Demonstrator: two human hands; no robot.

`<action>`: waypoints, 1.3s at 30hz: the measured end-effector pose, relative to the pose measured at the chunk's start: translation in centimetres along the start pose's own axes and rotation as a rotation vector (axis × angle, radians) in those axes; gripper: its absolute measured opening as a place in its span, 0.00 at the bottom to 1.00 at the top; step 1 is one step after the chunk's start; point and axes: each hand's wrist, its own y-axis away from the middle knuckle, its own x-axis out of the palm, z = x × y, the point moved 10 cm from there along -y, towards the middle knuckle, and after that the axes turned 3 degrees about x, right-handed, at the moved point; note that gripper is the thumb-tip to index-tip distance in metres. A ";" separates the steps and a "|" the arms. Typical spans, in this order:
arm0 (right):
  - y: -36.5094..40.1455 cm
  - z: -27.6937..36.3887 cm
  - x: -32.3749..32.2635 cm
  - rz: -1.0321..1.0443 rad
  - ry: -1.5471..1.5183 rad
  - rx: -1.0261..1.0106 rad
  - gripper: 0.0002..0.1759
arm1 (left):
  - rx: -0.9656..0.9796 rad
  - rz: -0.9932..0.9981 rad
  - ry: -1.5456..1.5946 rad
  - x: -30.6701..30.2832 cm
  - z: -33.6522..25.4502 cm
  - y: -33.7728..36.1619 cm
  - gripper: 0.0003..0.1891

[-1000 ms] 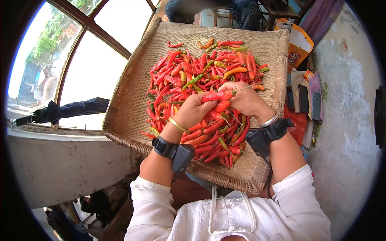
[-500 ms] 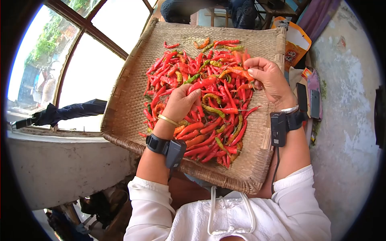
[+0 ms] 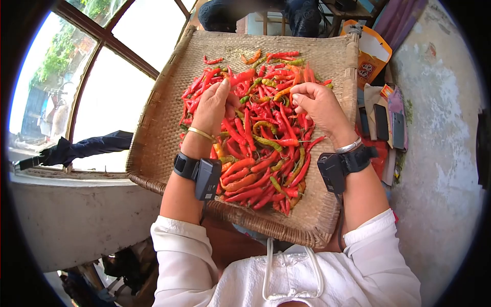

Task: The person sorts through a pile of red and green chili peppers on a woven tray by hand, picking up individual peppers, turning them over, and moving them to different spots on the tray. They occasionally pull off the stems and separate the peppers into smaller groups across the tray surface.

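Observation:
A woven tray (image 3: pixel 153 138) with raised rims holds a heap of red, orange and green chili peppers (image 3: pixel 266 179). Over the heap's left part, my left hand (image 3: pixel 212 110) pinches a red pepper (image 3: pixel 242 76) between thumb and fingers; the pepper points up and right. My right hand (image 3: pixel 318 107) is over the heap's right side, thumb and fingertips drawn together around something I cannot make out. A blurred red shape stands just above those fingertips. Pale seeds (image 3: pixel 243 51) lie near the tray's far edge.
At left is a window with a dark folded umbrella (image 3: pixel 92 148) on its sill. To the right are an orange bag (image 3: pixel 372 53), phones (image 3: pixel 381 122) and a bare wall (image 3: pixel 434 153). Another person's legs (image 3: pixel 304 16) show beyond the tray.
My left hand has moved up and left with a red pepper. My right hand has shifted left and slightly down; the orange pepper near its fingertips is no longer seen there.

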 end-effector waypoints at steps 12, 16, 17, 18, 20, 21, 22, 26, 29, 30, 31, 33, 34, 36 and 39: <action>-0.4 0.3 1.7 0.016 0.164 -0.198 0.10 | 0.039 0.037 -1.522 0.6 2.8 -4.9 0.20; -0.4 0.0 2.4 0.077 0.210 -0.175 0.09 | 0.043 0.182 -1.451 -0.4 4.0 -5.3 0.16; -0.3 0.2 2.3 0.076 0.208 -0.178 0.09 | 0.200 0.152 -1.448 -0.4 3.1 -5.0 0.15; -0.3 0.3 2.1 0.062 0.205 -0.163 0.10 | 0.205 0.152 -1.450 -0.7 2.7 -4.5 0.15; -0.2 0.4 1.8 0.035 0.208 -0.155 0.11 | 0.262 0.048 -1.211 -1.8 0.5 -3.7 0.13; -0.1 0.6 1.9 0.029 0.219 -0.192 0.11 | 0.494 0.003 -1.190 -2.4 -0.4 -3.6 0.12; 0.0 1.0 2.0 0.023 0.233 -0.233 0.11 | 0.521 -0.009 -1.184 -2.8 -1.2 -3.2 0.12; 0.4 0.9 2.7 0.044 0.217 -0.226 0.12 | 0.259 -0.152 -0.645 -6.9 -2.3 -3.7 0.11; 0.6 1.0 3.0 0.053 0.245 -0.214 0.12 | 0.231 -0.258 -0.401 -8.7 -4.9 -4.3 0.15; 0.6 0.8 3.0 0.052 0.240 -0.208 0.12 | 0.293 -0.337 -0.353 -10.5 -5.2 -5.0 0.17; 0.5 0.7 3.0 0.050 0.246 -0.208 0.12 | 0.508 -0.456 -0.713 -11.9 -6.6 -5.3 0.22; 0.4 0.7 3.1 0.049 0.244 -0.221 0.11 | 0.514 -0.458 -0.912 -12.3 -5.1 -5.5 0.24; 0.4 0.8 3.1 0.048 0.235 -0.228 0.11 | 0.512 -0.453 -1.117 -11.5 -5.2 -4.9 0.25; 0.5 1.1 3.1 0.039 0.236 -0.235 0.11 | 0.231 -0.129 -1.120 -9.3 -0.2 -4.1 0.26; 0.7 1.0 3.6 0.055 0.251 -0.235 0.11 | 0.052 0.141 -1.278 -5.9 4.1 -1.8 0.22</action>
